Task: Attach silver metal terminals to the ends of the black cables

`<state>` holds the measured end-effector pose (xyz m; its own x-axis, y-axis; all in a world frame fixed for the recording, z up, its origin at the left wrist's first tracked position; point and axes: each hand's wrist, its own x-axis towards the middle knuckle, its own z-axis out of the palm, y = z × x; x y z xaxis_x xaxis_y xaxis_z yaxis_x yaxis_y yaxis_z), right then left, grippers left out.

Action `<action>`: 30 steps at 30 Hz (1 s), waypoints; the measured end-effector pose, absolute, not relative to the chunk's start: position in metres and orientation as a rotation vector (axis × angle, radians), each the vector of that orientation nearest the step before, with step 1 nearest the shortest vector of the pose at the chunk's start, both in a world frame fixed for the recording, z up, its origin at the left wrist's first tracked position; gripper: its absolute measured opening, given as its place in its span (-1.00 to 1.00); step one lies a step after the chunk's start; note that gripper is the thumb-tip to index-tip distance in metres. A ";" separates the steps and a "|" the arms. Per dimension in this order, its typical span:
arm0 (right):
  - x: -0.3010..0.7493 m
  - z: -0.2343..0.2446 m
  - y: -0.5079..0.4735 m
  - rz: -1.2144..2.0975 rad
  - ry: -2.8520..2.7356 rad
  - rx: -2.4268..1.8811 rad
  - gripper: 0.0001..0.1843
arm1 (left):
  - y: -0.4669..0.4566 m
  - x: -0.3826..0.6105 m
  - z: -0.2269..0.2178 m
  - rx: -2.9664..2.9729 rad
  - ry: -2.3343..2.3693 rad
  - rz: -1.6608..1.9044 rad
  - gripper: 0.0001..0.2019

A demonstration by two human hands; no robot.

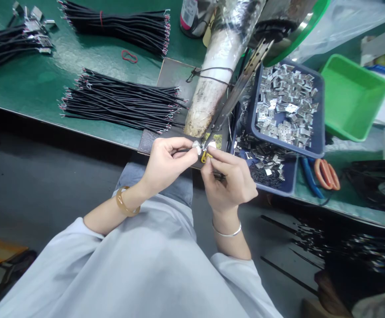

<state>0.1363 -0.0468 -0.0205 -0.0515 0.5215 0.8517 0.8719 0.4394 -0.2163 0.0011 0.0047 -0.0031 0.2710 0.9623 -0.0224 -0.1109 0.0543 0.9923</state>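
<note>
My left hand (169, 162) is closed in a pinch, with a short dark stretch of black cable (181, 151) showing between its fingers. Whitish material is at its fingertips. Close beside it, my right hand (231, 179) pinches too; what it holds is too small and covered to make out. Around the fingertips are a small yellow piece (204, 156) and a yellowish pad (215, 140). Just above the hands ends a stained white tube (203, 97), with a perforated metal bar (242, 84) slanting down next to it. Left of them lies a pile of black cables (122, 100) with stripped ends.
On the right, a blue tray (318, 115) of metal connector parts rests over another blue tray (290, 179). Beyond are a green bin (354, 99) and orange-and-blue-handled pliers (326, 174). Banded cables (119, 24) and a red rubber band (129, 56) lie at the back left.
</note>
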 end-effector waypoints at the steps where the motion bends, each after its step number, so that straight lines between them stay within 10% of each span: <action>1: 0.136 -0.020 -0.046 -0.453 -1.711 -1.204 -0.79 | 0.005 0.001 -0.002 1.209 0.943 1.031 -0.84; 30: 0.132 -0.009 -0.050 -0.288 -1.662 -1.355 -0.83 | 0.002 0.004 0.006 1.293 0.994 1.115 -0.89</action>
<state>0.1316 -0.0495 -0.0087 0.0522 0.6394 0.7671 0.8602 0.3614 -0.3598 0.0044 0.0021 0.0058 0.2029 0.9778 0.0523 -0.0599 -0.0409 0.9974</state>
